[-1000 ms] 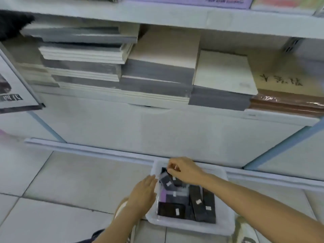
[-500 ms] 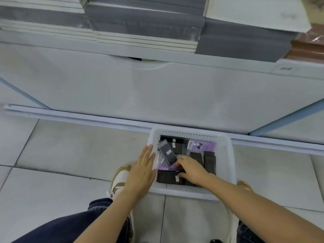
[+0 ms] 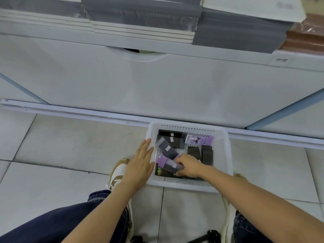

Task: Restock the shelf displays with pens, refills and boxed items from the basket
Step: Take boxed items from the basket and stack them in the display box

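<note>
A white plastic basket [image 3: 222, 148] sits on the tiled floor against the shelf base. It holds several dark boxed items [image 3: 193, 151] and a purple cartoon-printed pack [image 3: 199, 139] at its back right. My left hand [image 3: 140, 163] lies flat with straight fingers against the basket's left rim. My right hand [image 3: 188, 167] reaches into the basket's front and grips a purple and dark pack [image 3: 168, 163]. A grey pack [image 3: 165, 148] leans just above it.
The white shelf base [image 3: 157, 85] rises right behind the basket, with stacks of grey and white paper pads [image 3: 140, 16] on the shelf above. My knees and a white shoe [image 3: 119, 171] crowd the floor at the front. Tiled floor [image 3: 61, 155] lies at the left.
The view dropped from the shelf to the basket. My right hand moved from the basket's back edge to its front and took hold of a purple and dark pack. The left hand stays on the rim.
</note>
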Motion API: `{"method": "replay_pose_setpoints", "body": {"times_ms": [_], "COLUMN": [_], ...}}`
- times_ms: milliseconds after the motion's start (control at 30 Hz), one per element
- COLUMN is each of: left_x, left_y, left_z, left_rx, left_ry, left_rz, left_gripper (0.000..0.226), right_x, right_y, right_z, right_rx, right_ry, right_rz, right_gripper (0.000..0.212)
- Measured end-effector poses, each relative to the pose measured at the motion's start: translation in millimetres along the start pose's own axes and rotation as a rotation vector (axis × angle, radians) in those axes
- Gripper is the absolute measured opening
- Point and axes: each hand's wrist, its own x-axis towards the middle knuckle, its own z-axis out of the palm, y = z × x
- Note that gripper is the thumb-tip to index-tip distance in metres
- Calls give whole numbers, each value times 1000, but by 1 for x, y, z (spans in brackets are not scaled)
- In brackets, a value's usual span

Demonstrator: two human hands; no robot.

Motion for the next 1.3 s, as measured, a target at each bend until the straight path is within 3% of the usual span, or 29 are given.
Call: {"method": "replay_pose_setpoints", "body": {"times_ms": [133, 300, 367, 433, 500, 633, 800, 1033, 1100, 1233, 1300], "left_x": [0, 3, 7, 13, 19, 26, 29, 18, 14, 8, 3], "left_y": [-2, 10, 24, 44, 62, 76, 81, 94, 95, 99, 102], "left_z": [-2, -12, -23, -40, -53, -87, -131, -176, -186, -216, -234], "left_rx": [-62, -323, -632, -1101, -1527, -1920, -1955, -1904, -1867, -1968, -1996], "left_ry": [14, 297, 332, 185, 61, 180, 402, 338, 386, 580, 591], "left_rz": [15, -46, -200, -312, -300, -362, -367, -294, -267, -240, -223], "left_gripper": [51, 37, 37, 46, 51, 38, 32, 37, 33, 23, 13], "right_x": [-4, -22, -29, -33, -36, -47, -66, -102, -114, -135, -146], "right_y": [3, 4, -5, -20, -37, -63, -84, -115, -124, -146, -158], "right_z": [1, -26, -40, -52, -60, -83, -124, -151, -157, -170, -181], "right_rx": [-29, 481, 729, 895, 1027, 1104, 1117, 942, 914, 824, 798], "right_ry": [-11, 85, 119, 125, 90, 90, 273, 254, 262, 483, 630], "right_rz": [-34, -51, -63, -138, -215, -282, -366, -446, -463, -472, -466], "right_gripper": [19, 15, 26, 29, 27, 18, 20, 17, 18, 18, 23]}}
